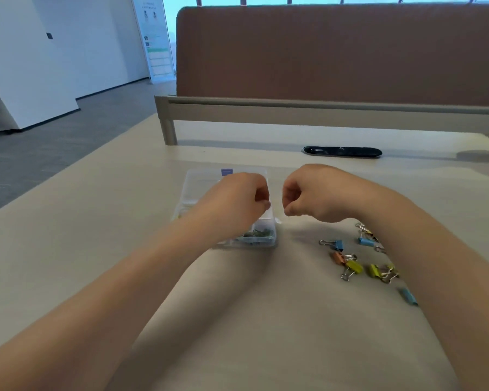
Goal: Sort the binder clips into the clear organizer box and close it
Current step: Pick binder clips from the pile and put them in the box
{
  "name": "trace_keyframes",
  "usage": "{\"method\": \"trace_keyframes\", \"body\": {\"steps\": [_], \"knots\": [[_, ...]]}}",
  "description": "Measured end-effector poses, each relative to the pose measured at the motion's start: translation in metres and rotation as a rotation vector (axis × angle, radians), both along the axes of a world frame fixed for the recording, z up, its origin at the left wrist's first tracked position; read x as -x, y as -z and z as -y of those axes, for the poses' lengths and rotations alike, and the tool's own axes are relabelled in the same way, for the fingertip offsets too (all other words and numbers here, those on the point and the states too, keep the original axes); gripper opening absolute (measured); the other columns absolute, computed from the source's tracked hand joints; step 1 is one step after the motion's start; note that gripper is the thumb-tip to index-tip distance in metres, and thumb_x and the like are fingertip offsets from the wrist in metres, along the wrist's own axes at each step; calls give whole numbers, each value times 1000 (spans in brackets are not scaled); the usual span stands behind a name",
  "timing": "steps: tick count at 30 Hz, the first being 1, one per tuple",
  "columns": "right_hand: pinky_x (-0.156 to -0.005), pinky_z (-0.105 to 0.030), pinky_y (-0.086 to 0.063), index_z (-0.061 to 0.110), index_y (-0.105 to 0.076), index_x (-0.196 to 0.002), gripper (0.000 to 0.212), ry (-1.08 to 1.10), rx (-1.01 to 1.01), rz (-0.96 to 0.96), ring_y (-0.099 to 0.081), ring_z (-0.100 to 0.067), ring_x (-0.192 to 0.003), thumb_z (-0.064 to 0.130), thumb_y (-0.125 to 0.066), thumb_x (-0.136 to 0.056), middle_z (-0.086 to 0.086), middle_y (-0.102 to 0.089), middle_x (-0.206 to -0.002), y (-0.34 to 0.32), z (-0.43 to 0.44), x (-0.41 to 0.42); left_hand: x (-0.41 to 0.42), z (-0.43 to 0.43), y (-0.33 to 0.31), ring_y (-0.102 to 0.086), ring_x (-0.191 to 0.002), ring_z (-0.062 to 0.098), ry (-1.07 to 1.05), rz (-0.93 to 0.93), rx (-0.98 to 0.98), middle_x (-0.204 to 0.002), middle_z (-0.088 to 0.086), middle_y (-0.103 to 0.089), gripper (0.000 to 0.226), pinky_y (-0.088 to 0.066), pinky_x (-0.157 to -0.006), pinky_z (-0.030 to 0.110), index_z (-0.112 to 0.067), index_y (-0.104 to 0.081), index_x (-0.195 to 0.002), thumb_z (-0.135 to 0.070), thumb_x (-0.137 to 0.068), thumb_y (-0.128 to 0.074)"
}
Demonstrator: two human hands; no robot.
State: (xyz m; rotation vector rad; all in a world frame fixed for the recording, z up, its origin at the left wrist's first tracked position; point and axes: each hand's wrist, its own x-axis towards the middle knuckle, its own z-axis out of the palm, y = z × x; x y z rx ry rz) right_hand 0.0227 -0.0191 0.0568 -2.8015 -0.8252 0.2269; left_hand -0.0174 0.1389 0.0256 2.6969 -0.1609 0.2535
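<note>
I see my left hand [237, 201] curled over the clear organizer box [198, 187], my right hand [311, 193] curled just right of it, contents untellable; the loose binder clips [353, 266] farther right look light, stiff, best pinched by their bodies.

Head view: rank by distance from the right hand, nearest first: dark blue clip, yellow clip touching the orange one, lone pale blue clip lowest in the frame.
1. Dark blue clip, on the table just toward the person from the right hand.
2. Yellow clip, further toward the person and slightly right.
3. Pale blue clip, closest to the person, lower right.
</note>
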Motion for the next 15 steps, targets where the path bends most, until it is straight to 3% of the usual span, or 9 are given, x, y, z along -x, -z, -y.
{"method": "trace_keyframes", "body": {"steps": [4,9,15], "knots": [[-62,-24,-44,23,-69,-87,2,96,-28,-9,-59,-9,-77,22,-68,-89,8,-65,-84,-6,40,7,-2,33,-14,-53,-70,6,58,15,4,-80,-11,-60,9,-41,-62,25,-25,-63,-86,-30,-91,-58],[-61,-21,-43,24,-71,-88,4,238,-46,-17,-59,-6,-74,20,-69,-89,9,-65,-84,-5,106,19,-4,97,-15,-54,-73,12,183,-8,-1,-82,-7,-60,16,-43,-61,28,-21,-64,-89,-35,-92,-57],[-59,-20,-39,19,-75,-93,7,394,-54,-34,-57,-6,-70,19,-70,-88,5,-66,-81,4,178,32,-4,165,-9,-58,-82,15,333,-87,-29,-90,-4,-63,14,-51,-73,32,-19,-66,-94,-30,-93,-57]]}}
